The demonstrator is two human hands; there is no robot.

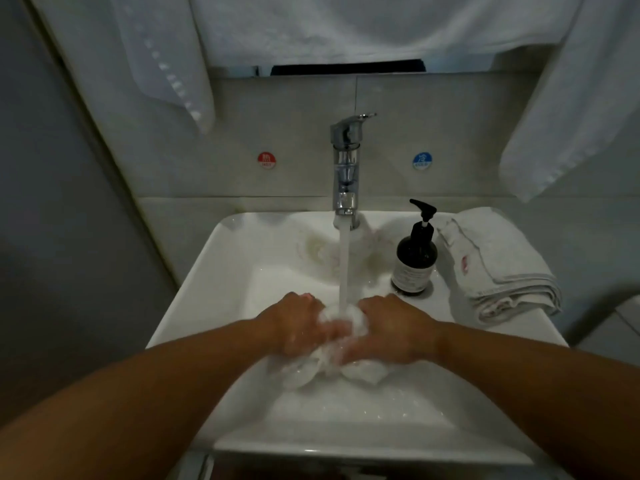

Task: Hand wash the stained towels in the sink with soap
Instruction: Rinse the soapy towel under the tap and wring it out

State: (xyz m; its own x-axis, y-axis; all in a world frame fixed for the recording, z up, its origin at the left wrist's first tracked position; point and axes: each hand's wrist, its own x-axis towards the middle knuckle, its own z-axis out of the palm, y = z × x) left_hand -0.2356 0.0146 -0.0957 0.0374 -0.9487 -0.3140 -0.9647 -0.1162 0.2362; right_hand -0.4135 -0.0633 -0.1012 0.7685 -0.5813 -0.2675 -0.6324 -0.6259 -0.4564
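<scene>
Gripping bunched wet towel in left hand and right hand, both clenched round it, inside sink under running tap. Soap bottle on rim, folded towels just beside.

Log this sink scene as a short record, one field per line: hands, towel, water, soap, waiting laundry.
hands: left hand and right hand both grip the wet towel, bunched between them
place: over the sink basin, under the stream
water: running from the tap
soap: dark pump bottle upright on the sink's right ledge
waiting: folded towels beside the bottle, a red stain showing
background: white towels hanging above
</scene>
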